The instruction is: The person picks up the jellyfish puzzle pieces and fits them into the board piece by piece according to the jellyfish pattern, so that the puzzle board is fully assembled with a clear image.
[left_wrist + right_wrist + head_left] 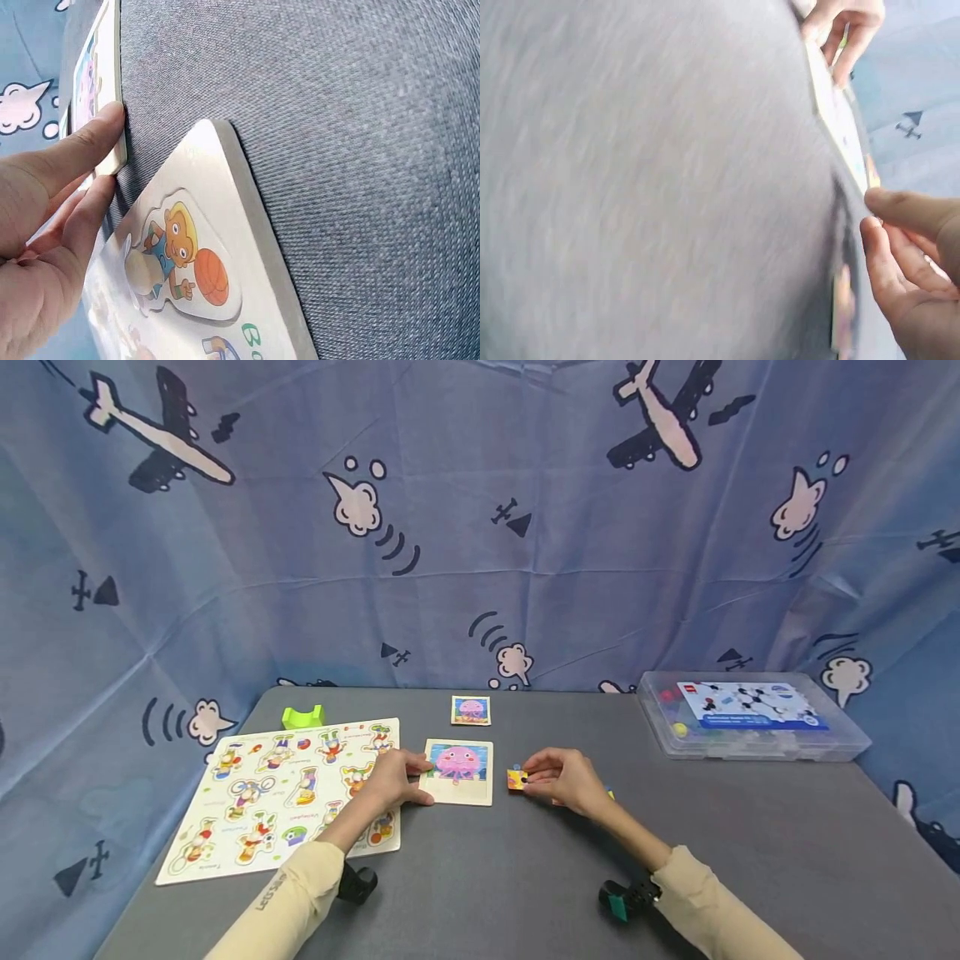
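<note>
Yellow jigsaw pc (516, 779) sits just right of the octopus puzzle tray (459, 795), apart from its rim, and is in R hand (564, 781) grip: thumb & fingers narrow, pinching it. Pc approx. square, no clear long axis. R hand's nearer the pc; L hand (392, 779) grip holds tray's left rim. Tray's far part filled w/ pink octopus, near part bare wood, prob. unfilled. Loose pc (842, 311) on counter (517, 885), right of tray. Small octopus card (471, 711) behind tray. Molecular model box (765, 745) well right of tray, closed, yellow ball (679, 729) inside. Peg-puzzle board (217, 864) left of tray, w/ cartoon figures in it.
</note>
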### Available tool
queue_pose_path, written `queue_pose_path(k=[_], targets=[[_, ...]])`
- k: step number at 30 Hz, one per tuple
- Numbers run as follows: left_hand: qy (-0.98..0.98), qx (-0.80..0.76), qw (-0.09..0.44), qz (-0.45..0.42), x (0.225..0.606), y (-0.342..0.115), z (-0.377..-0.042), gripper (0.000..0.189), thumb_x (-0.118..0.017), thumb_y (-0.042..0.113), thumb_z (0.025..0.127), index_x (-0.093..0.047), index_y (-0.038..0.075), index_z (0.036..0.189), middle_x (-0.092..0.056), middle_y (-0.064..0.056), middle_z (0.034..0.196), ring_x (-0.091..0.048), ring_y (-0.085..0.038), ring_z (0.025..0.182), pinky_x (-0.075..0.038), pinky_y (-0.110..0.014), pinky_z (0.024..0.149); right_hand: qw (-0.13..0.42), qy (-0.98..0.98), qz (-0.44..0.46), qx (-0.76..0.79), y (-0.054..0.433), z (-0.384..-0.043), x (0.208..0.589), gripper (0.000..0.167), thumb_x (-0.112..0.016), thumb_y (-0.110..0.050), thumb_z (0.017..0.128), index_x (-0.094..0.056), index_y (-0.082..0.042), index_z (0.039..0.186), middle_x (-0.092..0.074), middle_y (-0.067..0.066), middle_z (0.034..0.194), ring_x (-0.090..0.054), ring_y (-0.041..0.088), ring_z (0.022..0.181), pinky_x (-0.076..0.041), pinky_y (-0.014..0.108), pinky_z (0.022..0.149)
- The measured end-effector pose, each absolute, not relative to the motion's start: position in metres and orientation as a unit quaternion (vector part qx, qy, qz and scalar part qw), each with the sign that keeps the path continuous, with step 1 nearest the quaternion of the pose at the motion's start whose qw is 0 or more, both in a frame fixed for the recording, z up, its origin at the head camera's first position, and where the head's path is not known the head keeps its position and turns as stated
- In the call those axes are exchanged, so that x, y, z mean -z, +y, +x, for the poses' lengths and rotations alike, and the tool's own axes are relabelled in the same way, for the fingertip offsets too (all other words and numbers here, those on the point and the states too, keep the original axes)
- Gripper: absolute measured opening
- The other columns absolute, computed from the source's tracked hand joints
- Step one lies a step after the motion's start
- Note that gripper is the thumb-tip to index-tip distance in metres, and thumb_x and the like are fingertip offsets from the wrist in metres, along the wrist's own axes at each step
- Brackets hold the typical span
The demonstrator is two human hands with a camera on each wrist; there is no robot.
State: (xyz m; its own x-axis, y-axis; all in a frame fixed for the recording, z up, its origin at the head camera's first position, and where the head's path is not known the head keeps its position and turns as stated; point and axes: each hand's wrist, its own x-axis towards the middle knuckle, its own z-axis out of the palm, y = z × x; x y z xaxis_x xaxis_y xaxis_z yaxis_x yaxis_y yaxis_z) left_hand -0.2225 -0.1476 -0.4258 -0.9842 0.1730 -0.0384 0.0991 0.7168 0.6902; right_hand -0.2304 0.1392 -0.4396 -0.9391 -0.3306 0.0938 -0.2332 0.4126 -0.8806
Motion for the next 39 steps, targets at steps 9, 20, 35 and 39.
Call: queue_pose_path(k=[9, 20, 35, 39], targets=[[0.929, -0.359, 0.048, 0.081, 0.424, -0.149, -0.223, 0.048, -0.089, 0.005, 0.061, -0.073, -0.003, 0.105, -0.065, -0.020, 0.117, -0.065, -0.029, 0.103, -0.052, -0.038, 0.088, 0.096, 0.797, -0.135, 0.580, 0.121, -0.219, 0.437, 0.028, -0.076, 0.003, 0.077, -0.064, 0.011, 0.102, -0.068, 0.024, 0.100, -0.070, 0.025, 0.085, -0.057, 0.026, 0.069], [0.937, -0.335, 0.065, 0.071, 0.425, -0.149, -0.224, 0.049, -0.089, 0.008, 0.062, -0.073, 0.001, 0.108, -0.063, -0.018, 0.123, -0.063, -0.028, 0.105, -0.050, -0.038, 0.090, 0.081, 0.791, -0.114, 0.596, 0.101, -0.213, 0.435, 0.028, -0.077, 0.007, 0.074, -0.064, 0.013, 0.099, -0.068, 0.025, 0.095, -0.070, 0.031, 0.083, -0.056, 0.025, 0.065], [0.937, -0.332, 0.071, 0.082, 0.426, -0.149, -0.225, 0.050, -0.089, 0.007, 0.063, -0.072, 0.000, 0.110, -0.062, -0.018, 0.124, -0.061, -0.031, 0.109, -0.049, -0.040, 0.093, 0.060, 0.803, -0.113, 0.582, 0.075, -0.219, 0.439, 0.026, -0.080, 0.004, 0.072, -0.068, 0.009, 0.094, -0.071, 0.019, 0.089, -0.071, 0.026, 0.077, -0.054, 0.020, 0.059], [0.938, -0.328, 0.071, 0.082, 0.426, -0.148, -0.224, 0.049, -0.088, 0.007, 0.064, -0.072, 0.000, 0.110, -0.063, -0.017, 0.123, -0.062, -0.030, 0.107, -0.050, -0.039, 0.091, 0.055, 0.810, -0.109, 0.573, 0.067, -0.221, 0.440, 0.024, -0.081, 0.003, 0.071, -0.069, 0.007, 0.092, -0.071, 0.015, 0.082, -0.071, 0.022, 0.073, -0.052, 0.019, 0.057]])
